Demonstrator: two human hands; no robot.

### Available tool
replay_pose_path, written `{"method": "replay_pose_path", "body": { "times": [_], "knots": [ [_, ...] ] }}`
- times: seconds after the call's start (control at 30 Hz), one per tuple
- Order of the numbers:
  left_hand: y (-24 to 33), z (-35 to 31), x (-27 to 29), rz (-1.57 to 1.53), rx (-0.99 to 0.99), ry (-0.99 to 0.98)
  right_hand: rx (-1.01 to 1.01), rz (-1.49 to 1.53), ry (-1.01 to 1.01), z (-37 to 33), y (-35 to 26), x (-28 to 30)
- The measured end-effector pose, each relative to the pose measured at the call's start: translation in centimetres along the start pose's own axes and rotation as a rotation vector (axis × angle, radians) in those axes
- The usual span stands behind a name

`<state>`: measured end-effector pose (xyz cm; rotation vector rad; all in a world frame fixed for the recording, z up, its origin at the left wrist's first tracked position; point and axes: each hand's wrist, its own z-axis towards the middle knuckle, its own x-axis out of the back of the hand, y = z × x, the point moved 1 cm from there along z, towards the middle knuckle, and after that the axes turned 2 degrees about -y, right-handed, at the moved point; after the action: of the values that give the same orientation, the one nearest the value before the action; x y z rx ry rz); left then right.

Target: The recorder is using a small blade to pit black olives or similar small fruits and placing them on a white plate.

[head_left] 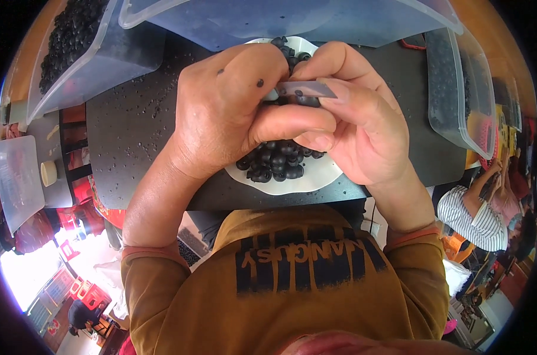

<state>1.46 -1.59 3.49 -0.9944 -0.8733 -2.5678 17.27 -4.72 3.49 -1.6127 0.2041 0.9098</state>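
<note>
1. Closest to my camera is the wearer's brown shirt [197,313], in front of the dark surface [126,154].
2. I see the left hand [218,109] closed around a small knife [311,89], its blade pointing right, between the two hands.
3. The right hand [375,127] is curled, thumb at the blade's tip; I can't tell whether it pinches anything.
4. Directly beneath both hands, I have glossy black pieces [274,161] heaped on a white plate [280,188].
5. Beyond the plate stands a clear tub [315,26]; dark crumbs dot the surface beside the left forearm.
</note>
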Motion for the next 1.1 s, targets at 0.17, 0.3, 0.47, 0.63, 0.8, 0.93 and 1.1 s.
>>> {"method": "replay_pose_path", "body": {
  "times": [0.17, 0.3, 0.47, 0.63, 0.8, 0.93, 1.1],
  "knots": [
    [0.3, 0.2, 0.0, -0.047, 0.048, -0.029, 0.043, 0.015, -0.018, -0.1, 0.3, 0.2],
    [0.4, 0.2, 0.2, -0.007, 0.033, -0.048, 0.016, 0.039, -0.005, -0.1, 0.4, 0.1],
    [0.6, 0.2, 0.0, 0.053, -0.026, -0.037, 0.076, 0.055, -0.043, -0.3, 0.7, 0.3],
    [0.6, -0.1, -0.4, 0.088, -0.071, -0.015, 0.066, 0.05, -0.042, -0.3, 0.6, 0.3],
    [0.3, 0.4, -1.3, 0.128, -0.161, 0.233, 0.097, 0.025, -0.045, -0.3, 0.7, 0.0],
    [0.4, 0.4, -1.3, 0.159, -0.213, 0.251, 0.104, 0.024, -0.019, -0.4, 0.7, 0.1],
    [0.4, 0.3, -0.4, 0.151, -0.112, 0.171, 0.11, 0.023, -0.013, -0.3, 0.9, -0.2]
  ]
}}
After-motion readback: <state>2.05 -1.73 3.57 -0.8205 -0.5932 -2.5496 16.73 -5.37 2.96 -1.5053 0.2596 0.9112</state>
